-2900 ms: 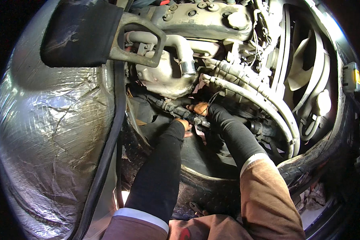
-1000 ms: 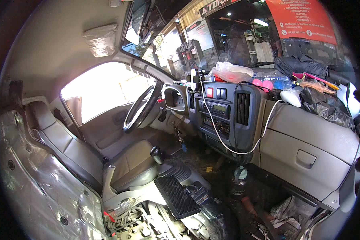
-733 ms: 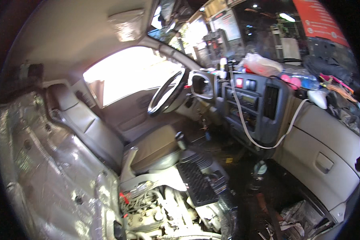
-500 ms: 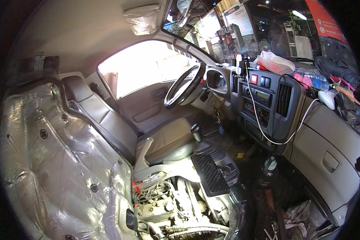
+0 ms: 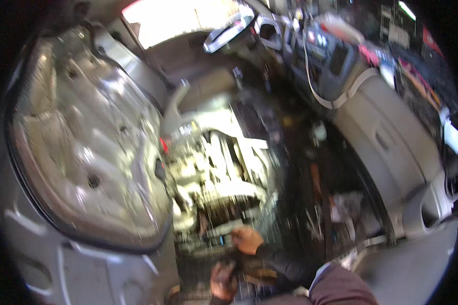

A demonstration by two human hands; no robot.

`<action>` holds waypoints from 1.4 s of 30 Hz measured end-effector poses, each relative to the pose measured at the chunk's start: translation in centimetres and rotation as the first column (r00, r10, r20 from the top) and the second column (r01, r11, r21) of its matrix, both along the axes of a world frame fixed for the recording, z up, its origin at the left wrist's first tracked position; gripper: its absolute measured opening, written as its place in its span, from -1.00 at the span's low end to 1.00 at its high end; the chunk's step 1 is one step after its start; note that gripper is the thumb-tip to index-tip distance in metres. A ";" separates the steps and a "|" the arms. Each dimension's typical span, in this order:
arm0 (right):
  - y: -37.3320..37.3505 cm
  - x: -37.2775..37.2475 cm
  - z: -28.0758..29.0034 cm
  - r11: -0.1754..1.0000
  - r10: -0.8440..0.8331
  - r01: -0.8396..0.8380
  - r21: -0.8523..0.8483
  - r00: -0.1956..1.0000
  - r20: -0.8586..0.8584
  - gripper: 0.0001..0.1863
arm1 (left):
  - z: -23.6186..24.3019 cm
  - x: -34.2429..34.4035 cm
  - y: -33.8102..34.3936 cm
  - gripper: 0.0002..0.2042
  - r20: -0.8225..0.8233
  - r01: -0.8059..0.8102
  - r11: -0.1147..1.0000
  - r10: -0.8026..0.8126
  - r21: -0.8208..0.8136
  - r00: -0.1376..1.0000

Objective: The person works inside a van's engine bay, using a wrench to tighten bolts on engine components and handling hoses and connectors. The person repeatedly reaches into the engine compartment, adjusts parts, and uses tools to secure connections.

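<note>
My right hand (image 5: 247,240) reaches in from the lower right in a dark sleeve, at the near edge of the open engine bay (image 5: 224,173). Its fingers look curled, and blur hides what they hold. Just left of it lies a pale bar-like shape with a small blue spot. Lower down, my left hand (image 5: 223,284) is close to the bottom edge of the view. A dark patch covers its fingers, and smearing hides whether they are open or closed. Pale hoses and metal engine parts fill the bay in bright light.
The tipped-up seat base (image 5: 86,152) shows its silver foil lining at left. A handbrake lever (image 5: 175,99) stands beyond the bay. To the right are the dashboard (image 5: 323,56) with a hanging white cable (image 5: 310,86) and a dark footwell with loose tools (image 5: 318,218).
The view has swung downward and blurred. Both my hands, my right sleeve and maroon clothing have come into view at the bottom; no hands showed before.
</note>
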State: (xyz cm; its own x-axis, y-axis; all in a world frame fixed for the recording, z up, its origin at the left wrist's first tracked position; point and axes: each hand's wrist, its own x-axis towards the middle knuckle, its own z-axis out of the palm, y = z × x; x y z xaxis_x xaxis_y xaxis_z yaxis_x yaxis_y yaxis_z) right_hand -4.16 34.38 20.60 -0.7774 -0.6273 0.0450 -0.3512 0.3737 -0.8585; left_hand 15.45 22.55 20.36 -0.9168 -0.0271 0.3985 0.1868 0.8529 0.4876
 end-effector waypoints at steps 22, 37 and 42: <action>5.6 15.5 -1.1 0.902 -0.238 0.399 0.166 0.779 -0.581 -0.84 | 0.6 5.5 -1.6 -0.81 0.155 0.125 0.986 -0.141 0.112 0.978; 9.8 6.7 -2.5 0.866 -0.412 0.499 0.033 0.749 -0.518 -0.80 | -2.4 -9.5 -9.5 -0.67 0.391 -0.556 0.818 0.467 0.151 0.793; 9.0 6.8 -0.9 0.858 -0.333 0.475 0.198 0.806 -0.490 -0.79 | -11.5 -17.8 -13.1 -0.66 0.498 -0.567 0.812 0.552 -0.139 0.669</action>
State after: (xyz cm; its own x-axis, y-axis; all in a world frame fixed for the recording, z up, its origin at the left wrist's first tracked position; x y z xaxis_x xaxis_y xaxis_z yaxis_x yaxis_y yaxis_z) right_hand 2.64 43.40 19.71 -0.9081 -0.2970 0.2952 -0.4099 0.7741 -0.4824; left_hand -2.37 9.43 8.90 -0.7895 -0.6036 -0.1112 -0.5930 0.7035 0.3916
